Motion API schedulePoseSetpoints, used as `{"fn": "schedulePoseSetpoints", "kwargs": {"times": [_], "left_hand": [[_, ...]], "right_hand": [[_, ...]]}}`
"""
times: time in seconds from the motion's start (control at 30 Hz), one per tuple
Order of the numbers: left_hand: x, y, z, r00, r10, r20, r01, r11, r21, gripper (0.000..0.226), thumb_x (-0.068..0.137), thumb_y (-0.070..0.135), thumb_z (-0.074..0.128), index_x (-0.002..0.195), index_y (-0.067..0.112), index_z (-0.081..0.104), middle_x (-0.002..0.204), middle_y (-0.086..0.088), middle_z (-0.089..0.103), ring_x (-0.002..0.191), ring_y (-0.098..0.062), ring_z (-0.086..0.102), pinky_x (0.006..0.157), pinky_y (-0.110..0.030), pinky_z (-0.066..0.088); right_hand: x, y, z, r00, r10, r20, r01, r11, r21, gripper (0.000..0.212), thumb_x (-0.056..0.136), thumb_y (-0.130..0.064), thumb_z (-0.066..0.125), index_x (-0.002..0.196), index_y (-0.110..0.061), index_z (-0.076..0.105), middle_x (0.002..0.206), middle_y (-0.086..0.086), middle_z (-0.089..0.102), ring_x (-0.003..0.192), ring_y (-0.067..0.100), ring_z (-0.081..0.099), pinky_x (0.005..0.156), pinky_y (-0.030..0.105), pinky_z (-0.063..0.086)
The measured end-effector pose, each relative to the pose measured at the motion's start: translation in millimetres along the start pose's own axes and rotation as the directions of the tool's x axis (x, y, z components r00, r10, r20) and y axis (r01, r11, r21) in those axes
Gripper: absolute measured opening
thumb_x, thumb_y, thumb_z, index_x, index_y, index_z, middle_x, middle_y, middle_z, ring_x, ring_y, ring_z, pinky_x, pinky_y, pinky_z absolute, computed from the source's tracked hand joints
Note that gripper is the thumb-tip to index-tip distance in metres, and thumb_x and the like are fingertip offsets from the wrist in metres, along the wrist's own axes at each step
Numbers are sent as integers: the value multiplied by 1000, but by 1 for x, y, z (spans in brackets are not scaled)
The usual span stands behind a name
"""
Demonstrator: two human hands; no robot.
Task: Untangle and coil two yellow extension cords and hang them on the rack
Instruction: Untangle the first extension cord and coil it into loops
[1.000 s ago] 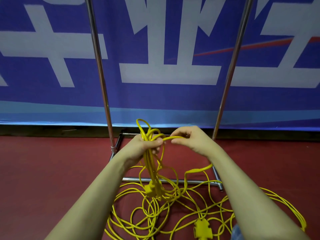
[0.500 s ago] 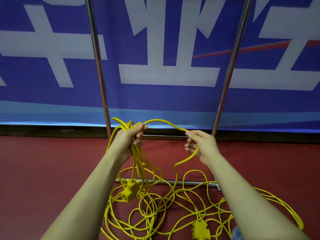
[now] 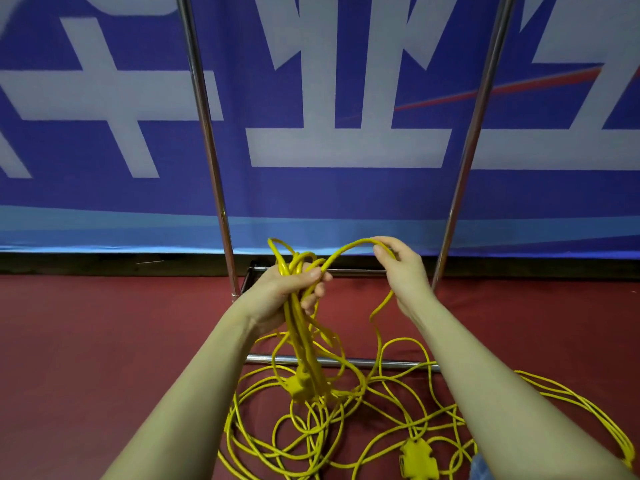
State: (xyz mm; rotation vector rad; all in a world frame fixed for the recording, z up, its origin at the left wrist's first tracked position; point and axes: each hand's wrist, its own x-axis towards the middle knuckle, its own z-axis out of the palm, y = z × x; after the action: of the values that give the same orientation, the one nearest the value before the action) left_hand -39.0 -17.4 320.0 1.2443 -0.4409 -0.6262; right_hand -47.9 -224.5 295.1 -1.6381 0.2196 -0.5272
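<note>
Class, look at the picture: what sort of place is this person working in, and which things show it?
Probably an indoor sports hall or event venue: a large blue banner with white lettering along the wall, a red floor and a bare metal rack.

The extension cords are bright yellow all along, loops and strands alike, and the socket block lying near right is the same yellow, as is the socket block hanging in the middle. The floor is dull red. The rack is shiny silver metal. The far banner is deep blue with large white characters, a thin red streak at the right and a light blue band along its lower edge.
</note>
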Motion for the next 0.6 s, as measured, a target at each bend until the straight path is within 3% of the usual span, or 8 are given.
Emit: {"fn": "schedulePoseSetpoints", "kwargs": {"times": [0.13, 0.23, 0.4, 0.47, 0.6], "left_hand": [[3, -5, 9, 994, -81, 75, 83, 996, -33, 21, 79, 15, 60, 93, 2, 69, 78, -10, 71, 59, -16, 64, 58, -28, 54], [4, -8, 15, 985, -135, 105, 134, 991, 11, 19, 81, 19, 61, 87, 7, 74, 79, -10, 71, 65, -18, 68, 62, -28, 56], [6, -16, 28, 987, -135, 86, 132, 991, 36, 16, 85, 15, 61, 94, 3, 66, 71, -4, 67, 63, -14, 66, 60, -27, 56], [7, -17, 28, 993, -113, 40, 112, 994, 18, 19, 82, 17, 58, 94, 3, 65, 70, -3, 68, 63, -14, 67, 61, -27, 56], [9, -14, 22, 996, -92, -7, 91, 995, -37, 17, 84, 16, 57, 92, 3, 65, 65, -2, 63, 55, -12, 61, 55, -26, 53]], "right_hand": [[3, -9, -3, 1000, -20, 16, 17, 987, 163, 16, 95, -9, 52, 90, -17, 65, 80, -12, 59, 70, -12, 53, 67, 5, 39], [1, -16, -6, 994, -71, 78, 55, 981, 188, 16, 90, -4, 59, 79, -15, 64, 80, -4, 61, 76, -2, 56, 73, 8, 42], [-4, -27, -3, 958, -144, 250, 120, 987, 109, 6, 78, -15, 70, 77, -18, 65, 82, 1, 60, 82, 12, 53, 79, 21, 41], [-6, -35, -2, 916, -184, 357, 189, 982, 21, 4, 75, -19, 69, 75, -20, 66, 80, -1, 57, 77, 11, 49, 74, 22, 38], [-10, -44, 0, 853, -230, 468, 306, 948, -92, 15, 85, -7, 67, 80, -21, 66, 77, -3, 52, 64, 2, 42, 65, 16, 33]]}}
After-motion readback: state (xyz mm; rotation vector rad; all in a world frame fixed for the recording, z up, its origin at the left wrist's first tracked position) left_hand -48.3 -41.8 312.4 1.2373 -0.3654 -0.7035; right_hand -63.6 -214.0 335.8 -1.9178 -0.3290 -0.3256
